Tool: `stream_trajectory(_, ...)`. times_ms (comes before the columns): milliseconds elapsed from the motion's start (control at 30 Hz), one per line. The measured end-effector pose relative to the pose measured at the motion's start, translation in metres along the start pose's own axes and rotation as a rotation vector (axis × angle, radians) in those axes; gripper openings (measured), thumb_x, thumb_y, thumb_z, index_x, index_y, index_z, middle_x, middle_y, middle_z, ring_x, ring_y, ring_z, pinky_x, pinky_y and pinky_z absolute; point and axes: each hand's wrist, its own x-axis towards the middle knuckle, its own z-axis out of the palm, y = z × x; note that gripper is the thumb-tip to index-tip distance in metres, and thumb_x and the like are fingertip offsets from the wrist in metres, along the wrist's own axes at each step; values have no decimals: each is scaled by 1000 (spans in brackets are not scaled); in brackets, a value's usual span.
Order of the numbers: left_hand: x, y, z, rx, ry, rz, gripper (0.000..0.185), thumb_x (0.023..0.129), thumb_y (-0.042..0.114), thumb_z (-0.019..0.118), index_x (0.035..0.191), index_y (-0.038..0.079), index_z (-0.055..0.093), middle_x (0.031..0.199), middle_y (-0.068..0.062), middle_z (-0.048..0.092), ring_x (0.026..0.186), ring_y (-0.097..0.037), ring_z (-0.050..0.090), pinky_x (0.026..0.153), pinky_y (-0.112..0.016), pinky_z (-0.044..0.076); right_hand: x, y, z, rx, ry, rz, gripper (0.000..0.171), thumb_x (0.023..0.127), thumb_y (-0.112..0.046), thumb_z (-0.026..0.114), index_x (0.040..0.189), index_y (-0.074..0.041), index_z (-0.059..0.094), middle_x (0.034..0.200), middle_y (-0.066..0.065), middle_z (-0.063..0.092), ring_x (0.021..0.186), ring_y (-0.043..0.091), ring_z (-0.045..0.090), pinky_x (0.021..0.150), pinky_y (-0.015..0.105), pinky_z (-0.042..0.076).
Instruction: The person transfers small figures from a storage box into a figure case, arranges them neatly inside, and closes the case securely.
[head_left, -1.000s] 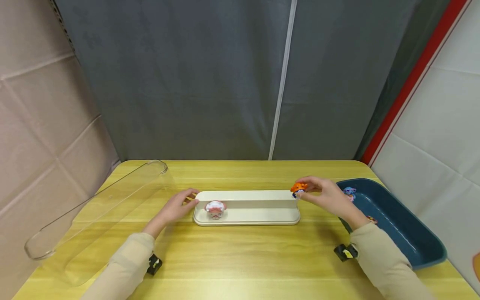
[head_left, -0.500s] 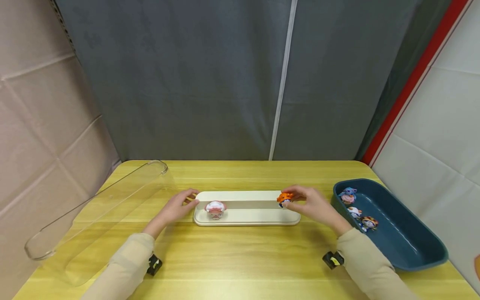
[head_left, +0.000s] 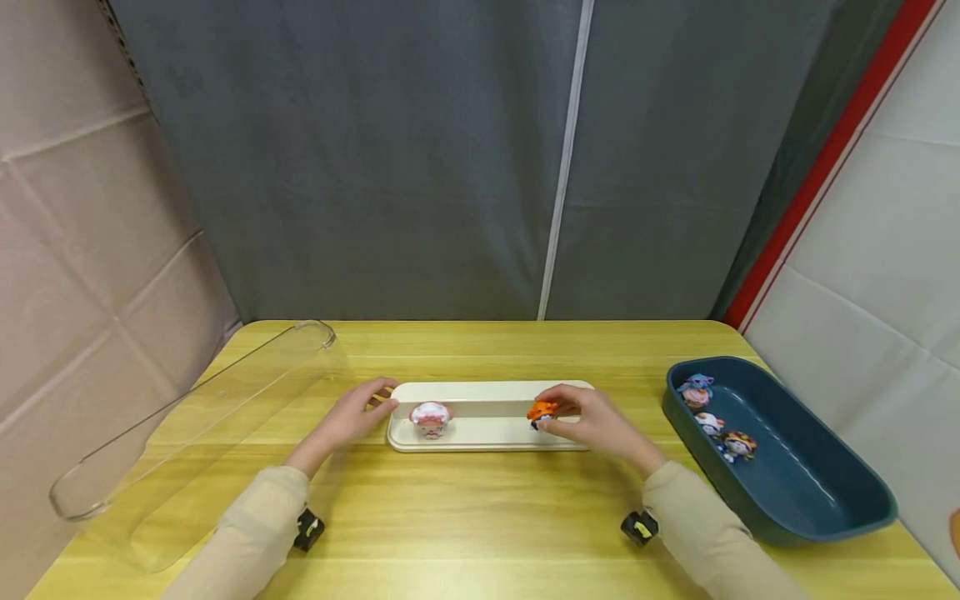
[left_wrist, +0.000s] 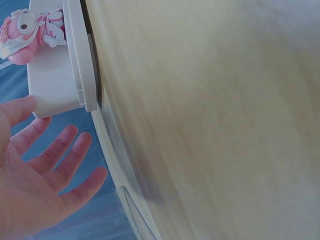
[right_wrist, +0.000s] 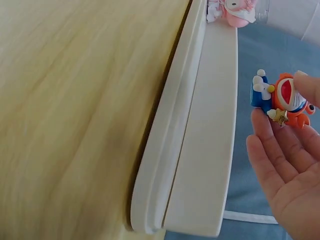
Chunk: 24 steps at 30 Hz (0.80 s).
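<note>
A small orange-and-blue figurine (head_left: 541, 413) is pinched between the thumb and fingers of my right hand (head_left: 596, 423). In the right wrist view this figurine (right_wrist: 282, 97) shows a white face with an open red mouth, held just off the cream display base (right_wrist: 205, 135). The base (head_left: 480, 433) is long and stepped, and a pink-and-white figurine (head_left: 431, 420) stands on its lower step near the left end. My left hand (head_left: 352, 419) touches the base's left end with loosely spread fingers. In the left wrist view, thumb and forefinger of that hand (left_wrist: 45, 175) meet the corner.
A dark blue bin (head_left: 795, 467) on the right contains several small figurines (head_left: 708, 423) along its left side. A long clear plastic cover (head_left: 217, 442) lies slanted at the left of the wooden table (head_left: 480, 525). Behind the table hangs a grey curtain (head_left: 375, 167).
My right hand has carried the orange-and-blue figurine leftward and slightly lower, from the base's right end to over its right part. The left hand and the pink figurine have stayed put.
</note>
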Motion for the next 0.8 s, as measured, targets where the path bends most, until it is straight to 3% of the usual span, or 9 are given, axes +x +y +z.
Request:
stream_trajectory(300, 0, 0, 0, -3, -3, -12, 30, 89, 13, 54, 114, -2, 52, 102, -21, 56, 87, -30, 56, 77, -44, 44, 11, 0, 14, 40, 1, 27, 30, 80, -19, 66, 105, -5, 59, 91, 0, 61, 83, 14, 58, 76, 31, 47)
stream_trajectory(467, 0, -1, 1, -5, -13, -20, 30, 89, 14, 53, 115, -1, 51, 104, -20, 56, 88, -30, 55, 77, -44, 44, 14, -27, 17, 54, -5, 17, 27, 81, -6, 64, 104, 5, 57, 91, 11, 61, 83, 24, 58, 76, 36, 47)
stream_trajectory(567, 0, -1, 1, -8, -15, -18, 31, 89, 14, 53, 116, -1, 51, 104, -20, 56, 88, -29, 55, 77, -44, 44, 16, -33, 21, 48, -6, 27, 26, 81, -6, 64, 103, 5, 57, 91, 11, 61, 84, 25, 58, 76, 39, 46)
stream_trajectory(800, 1, -2, 1, -13, -12, -13, 31, 89, 14, 53, 115, -1, 51, 103, -20, 56, 87, -29, 55, 77, -43, 44, 27, -3, 39, 12, 29, 35, 27, 79, -17, 68, 102, -5, 60, 89, 0, 61, 81, 15, 58, 75, 33, 47)
